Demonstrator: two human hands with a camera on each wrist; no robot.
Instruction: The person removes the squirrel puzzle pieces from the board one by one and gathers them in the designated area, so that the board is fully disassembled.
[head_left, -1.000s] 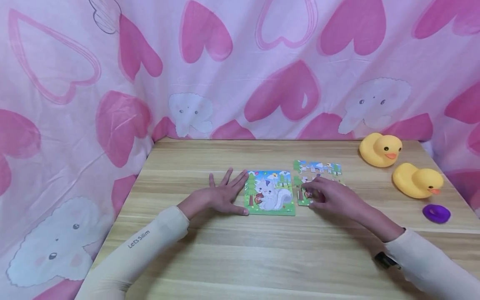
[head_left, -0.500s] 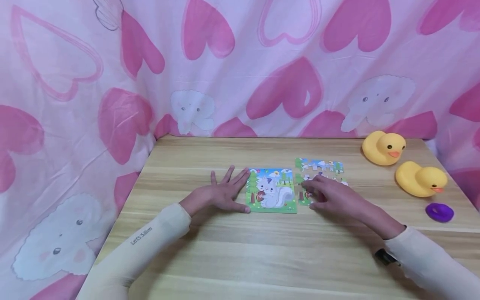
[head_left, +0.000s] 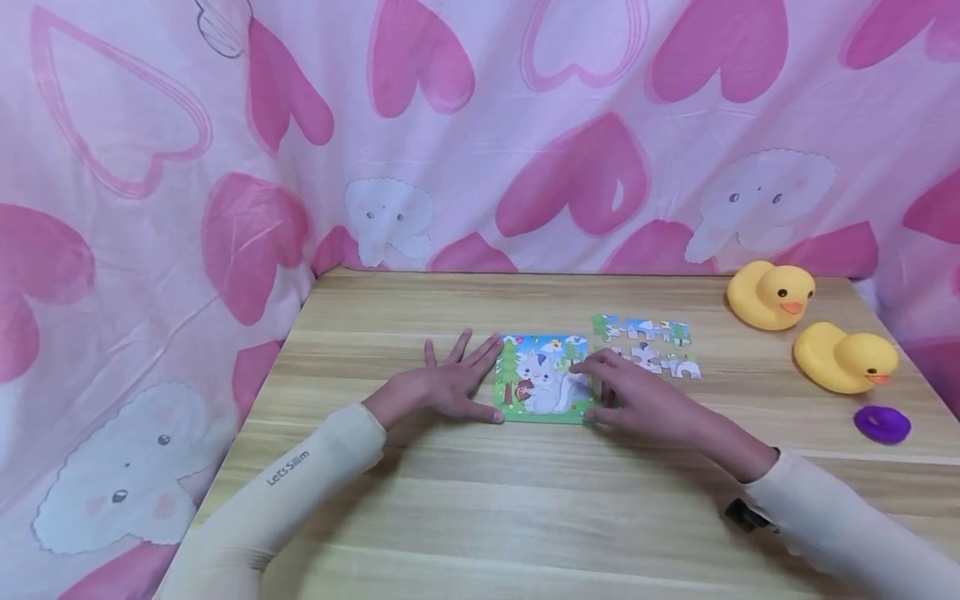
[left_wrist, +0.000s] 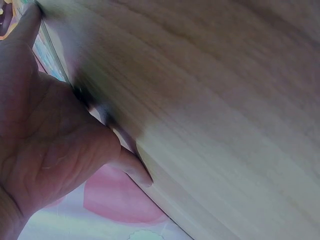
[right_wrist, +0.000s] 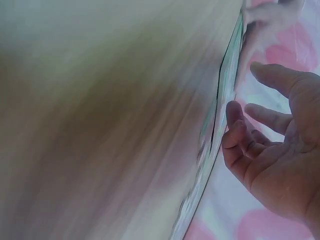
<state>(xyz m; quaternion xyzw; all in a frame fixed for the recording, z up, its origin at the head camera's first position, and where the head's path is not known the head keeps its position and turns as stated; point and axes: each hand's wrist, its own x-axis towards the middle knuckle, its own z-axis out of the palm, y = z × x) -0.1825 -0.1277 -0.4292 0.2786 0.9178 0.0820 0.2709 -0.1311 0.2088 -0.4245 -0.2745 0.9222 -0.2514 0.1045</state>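
Note:
A squirrel picture board (head_left: 542, 392) lies flat on the wooden table in the head view. My left hand (head_left: 450, 385) rests at its left edge, fingers spread, with the forefinger at the upper corner and the thumb at the lower one. My right hand (head_left: 637, 400) hovers over the board's right edge, palm down. The right wrist view shows its thumb (right_wrist: 275, 76) apart from the partly bent fingers, and nothing between them. Just right of the board lie an upper row of jigsaw pieces (head_left: 639, 328) and a middle row (head_left: 678, 365), partly behind the right hand.
Two yellow rubber ducks, one farther back (head_left: 767, 296) and one nearer (head_left: 843, 358), stand at the right of the wooden table (head_left: 480, 508). A purple ring-like object (head_left: 882, 424) lies in front of them. A pink heart-patterned curtain (head_left: 450, 150) hangs behind.
My right hand has shifted left, from the loose jigsaw pieces to the board's right edge, uncovering more of the middle row. The left hand keeps its place. The head view has shifted slightly.

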